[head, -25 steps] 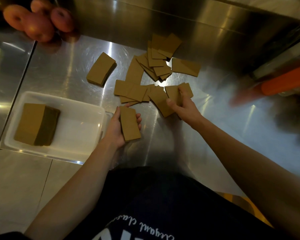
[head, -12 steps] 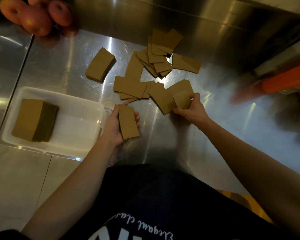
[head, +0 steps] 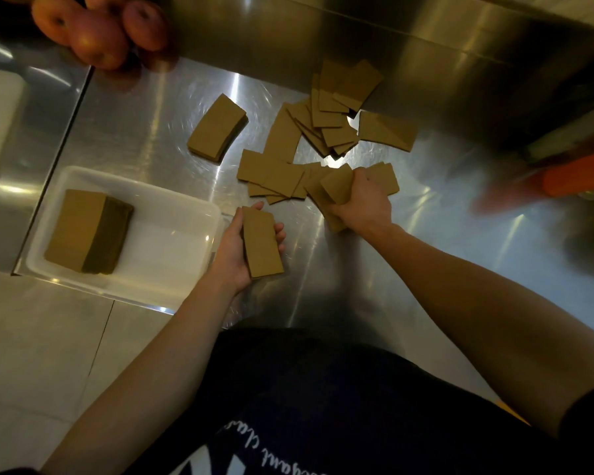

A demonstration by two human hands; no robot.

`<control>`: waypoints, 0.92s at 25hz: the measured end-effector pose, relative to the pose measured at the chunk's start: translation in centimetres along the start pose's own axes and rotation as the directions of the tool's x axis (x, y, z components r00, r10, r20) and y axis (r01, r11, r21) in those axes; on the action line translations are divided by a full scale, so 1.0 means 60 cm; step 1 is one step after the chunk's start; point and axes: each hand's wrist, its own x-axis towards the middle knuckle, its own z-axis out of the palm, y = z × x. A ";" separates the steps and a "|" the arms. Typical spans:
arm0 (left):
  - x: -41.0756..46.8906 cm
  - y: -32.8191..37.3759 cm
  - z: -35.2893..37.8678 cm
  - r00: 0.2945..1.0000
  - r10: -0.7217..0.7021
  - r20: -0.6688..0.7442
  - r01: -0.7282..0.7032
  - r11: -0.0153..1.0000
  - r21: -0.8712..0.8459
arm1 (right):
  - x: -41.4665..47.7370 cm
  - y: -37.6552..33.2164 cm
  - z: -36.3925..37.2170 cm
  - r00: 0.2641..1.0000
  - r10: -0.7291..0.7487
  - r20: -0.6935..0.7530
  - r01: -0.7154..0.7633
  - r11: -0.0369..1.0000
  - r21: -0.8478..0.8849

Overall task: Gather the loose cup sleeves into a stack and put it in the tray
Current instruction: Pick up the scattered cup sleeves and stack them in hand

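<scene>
Many flat brown cardboard cup sleeves (head: 275, 173) lie scattered on the shiny steel tabletop (head: 144, 132); the left grip (head: 234, 248) clasps a neat stack (head: 262, 245) beside the white plastic tray (head: 172, 269), and the right grip (head: 364, 204) clutches several at the pile's edge.

apples (head: 96, 32) far left corner | orange blurred object (head: 578, 174) right | steel counter (head: 144, 132)

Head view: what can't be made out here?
All head view:
- the orange thing, right edge: blurred, cut off, unidentifiable.
- the sleeves in the right hand: count hidden behind the hand.
- the stack in the left hand: layers too fine to count.
- the fruit: cut off by the top edge.
</scene>
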 end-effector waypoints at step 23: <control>-0.008 -0.001 0.002 1.000 0.009 -0.019 -0.009 1.000 0.002 | -0.047 0.037 -0.011 0.854 -0.221 0.471 0.152 0.972 0.180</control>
